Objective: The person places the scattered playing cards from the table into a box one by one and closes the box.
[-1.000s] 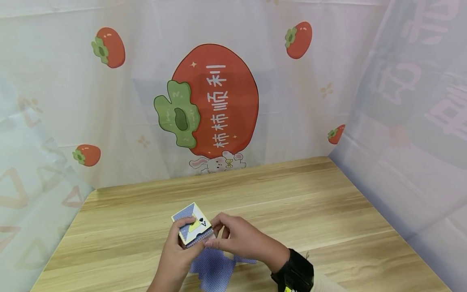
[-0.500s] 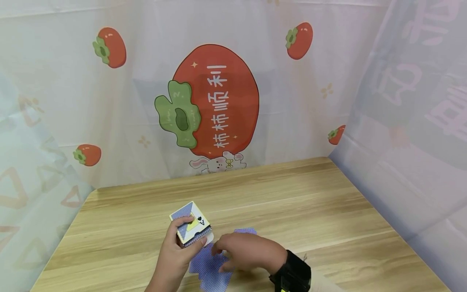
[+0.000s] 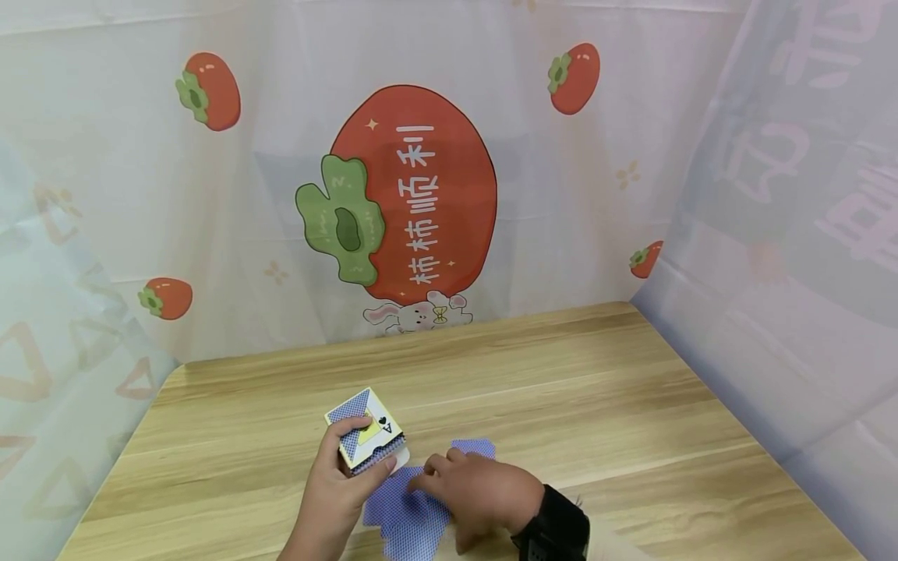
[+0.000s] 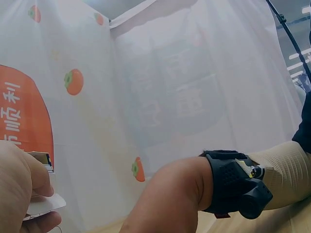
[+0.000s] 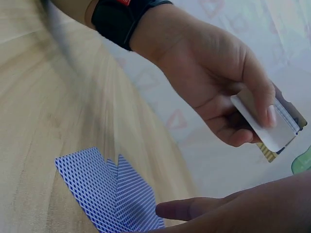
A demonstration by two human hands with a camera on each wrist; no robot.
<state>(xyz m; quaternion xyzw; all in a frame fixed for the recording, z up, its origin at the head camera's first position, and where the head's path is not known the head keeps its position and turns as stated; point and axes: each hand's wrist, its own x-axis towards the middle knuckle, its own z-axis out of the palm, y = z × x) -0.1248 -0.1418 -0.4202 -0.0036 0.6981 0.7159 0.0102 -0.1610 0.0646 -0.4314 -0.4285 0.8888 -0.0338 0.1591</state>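
Observation:
My left hand (image 3: 335, 475) grips a playing-card box (image 3: 365, 432), its thumb along the lower edge and fingers over the printed face. The box shows an ace of spades and a blue check pattern, and it is tilted above the table. Its white flap (image 5: 260, 124) hangs open under the thumb in the right wrist view. Blue-backed playing cards (image 3: 414, 538) lie spread face down below the box. Over them is my right hand (image 3: 484, 487), an index finger extended to the cards (image 5: 104, 189). Its other fingertips are partly hidden.
The wooden table (image 3: 631, 413) extends behind and to both sides of the hands. A white cloth backdrop (image 3: 547, 234) with persimmon prints stands along the back and sides. A black wrist strap with a device (image 4: 238, 182) sits on the right wrist.
My right hand has left the box's open end and moved down onto the loose cards. The left hand stays almost in place with the box, whose white flap now shows.

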